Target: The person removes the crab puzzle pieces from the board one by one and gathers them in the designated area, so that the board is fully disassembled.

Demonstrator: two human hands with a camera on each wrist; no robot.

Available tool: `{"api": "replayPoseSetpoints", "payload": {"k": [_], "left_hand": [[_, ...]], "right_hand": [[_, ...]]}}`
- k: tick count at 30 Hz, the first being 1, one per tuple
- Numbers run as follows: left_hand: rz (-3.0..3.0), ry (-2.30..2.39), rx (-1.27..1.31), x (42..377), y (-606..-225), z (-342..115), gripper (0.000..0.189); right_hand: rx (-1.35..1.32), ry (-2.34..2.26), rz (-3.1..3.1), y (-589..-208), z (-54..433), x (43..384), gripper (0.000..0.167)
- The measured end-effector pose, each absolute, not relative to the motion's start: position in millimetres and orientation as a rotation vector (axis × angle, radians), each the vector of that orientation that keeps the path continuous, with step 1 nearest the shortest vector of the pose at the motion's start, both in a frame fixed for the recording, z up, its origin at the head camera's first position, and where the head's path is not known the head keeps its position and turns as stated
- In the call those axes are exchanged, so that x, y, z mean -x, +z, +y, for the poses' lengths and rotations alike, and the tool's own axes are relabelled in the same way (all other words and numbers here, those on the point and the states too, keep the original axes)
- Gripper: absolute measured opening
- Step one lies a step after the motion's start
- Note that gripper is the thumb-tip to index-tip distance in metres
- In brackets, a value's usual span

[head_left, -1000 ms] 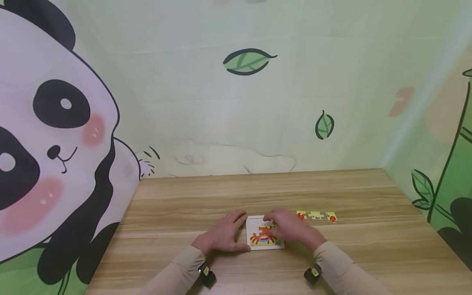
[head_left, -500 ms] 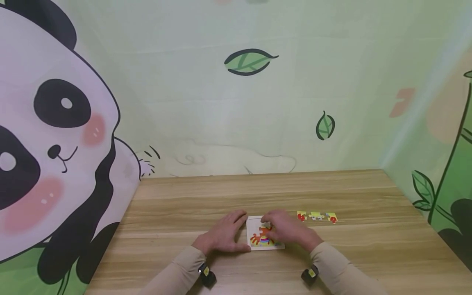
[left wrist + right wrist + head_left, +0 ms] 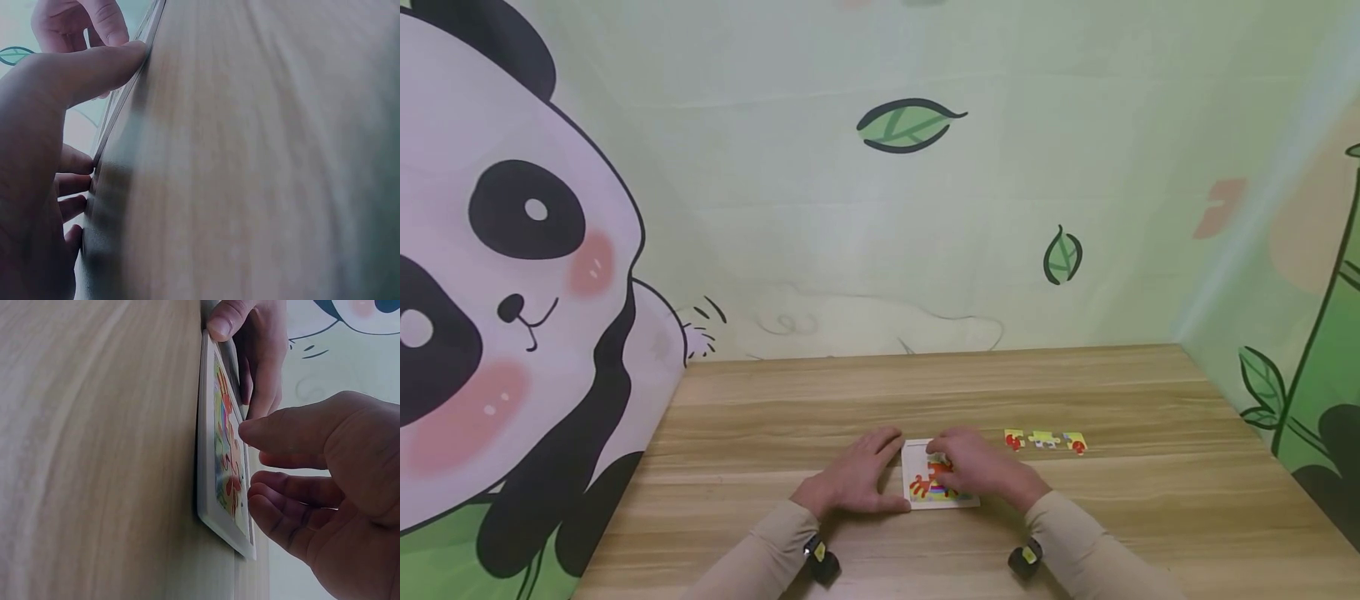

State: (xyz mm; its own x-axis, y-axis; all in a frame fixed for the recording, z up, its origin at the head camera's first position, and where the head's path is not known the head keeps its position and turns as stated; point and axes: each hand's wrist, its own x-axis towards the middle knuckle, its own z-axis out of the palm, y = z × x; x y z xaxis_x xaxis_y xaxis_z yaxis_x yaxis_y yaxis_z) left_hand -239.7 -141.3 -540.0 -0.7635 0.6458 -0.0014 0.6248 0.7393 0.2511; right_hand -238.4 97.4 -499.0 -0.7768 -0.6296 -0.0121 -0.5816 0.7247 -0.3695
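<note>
Wooden table [image 3: 760, 425], both hands [image 3: 856, 477] [image 3: 983, 463] at a white-framed puzzle [image 3: 931, 492].

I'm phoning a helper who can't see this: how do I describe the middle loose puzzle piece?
On the wooden table, find the white puzzle frame beneath the right hand. To its right, three loose pieces lie in a row. Take the middle piece: mostly yellow, it shows no red patch, unlike its left neighbour and right neighbour.

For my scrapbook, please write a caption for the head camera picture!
Left hand and right hand at a framed puzzle, three loose pieces in a row on the table.
</note>
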Motion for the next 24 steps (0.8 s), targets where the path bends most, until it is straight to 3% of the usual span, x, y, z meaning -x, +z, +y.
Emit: {"api": "replayPoseSetpoints", "payload": {"k": [13, 24], "left_hand": [[2.838, 0.369, -1.019, 239.0, -539.6, -140.8, 0.103], [2.843, 0.37, -1.026, 237.5, -536.0, -139.8, 0.102]], "right_hand": [[0.96, -0.527, 2.759, -496.0, 95.9, 235.6, 0.039], [1.006, -0.444, 2.778, -499.4, 92.1, 239.9, 0.03]]}}
